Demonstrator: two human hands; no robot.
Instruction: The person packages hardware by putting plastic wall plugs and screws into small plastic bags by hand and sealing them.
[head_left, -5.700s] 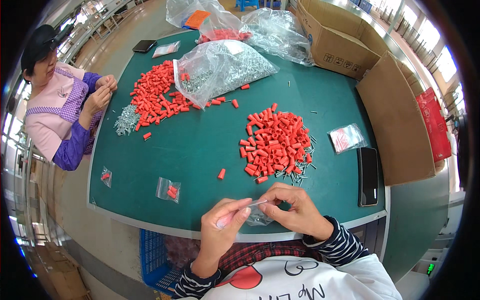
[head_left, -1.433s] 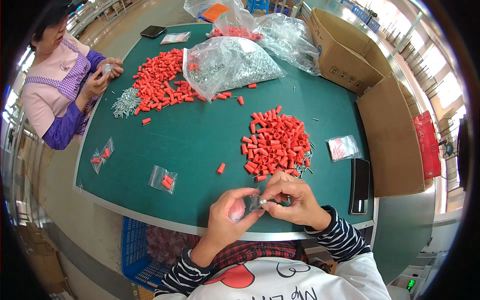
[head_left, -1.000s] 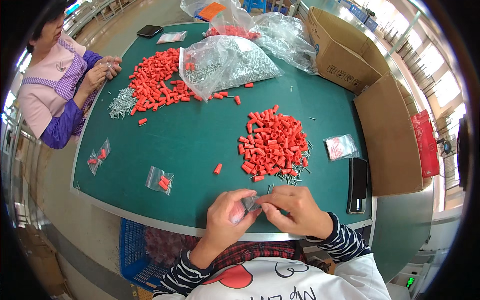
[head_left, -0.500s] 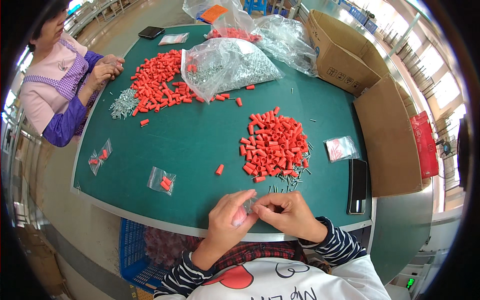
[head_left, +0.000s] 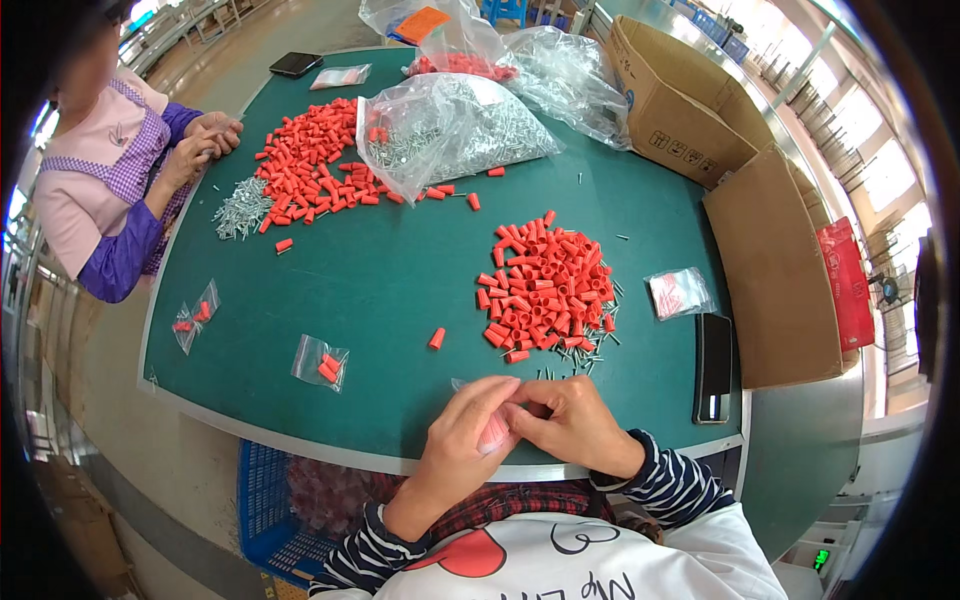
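Both my hands meet at the front edge of the green table. My left hand (head_left: 462, 432) is closed around a small clear plastic bag (head_left: 493, 436) with pink-red showing through it; whether it is one bag or several I cannot tell. My right hand (head_left: 568, 425) has thumb and forefinger pinched together at the bag's edge, the other fingers curled. Just beyond my hands lies a pile of red plastic plugs (head_left: 550, 285), with grey screws (head_left: 590, 352) spilling from under it. A single red plug (head_left: 437, 338) lies left of the pile.
Filled little bags (head_left: 321, 362) lie at left. Across from me are another plug pile (head_left: 312, 150), a screw heap (head_left: 242, 208) and a big bag of screws (head_left: 470, 130). Cardboard boxes (head_left: 770, 270), a phone (head_left: 713, 368) and a bag packet (head_left: 680, 294) stand right. A co-worker (head_left: 120, 180) works at left.
My right fingers have moved in closer against the left hand, and a clear bag corner now shows beyond the left fingers. The whole view has shifted slightly.
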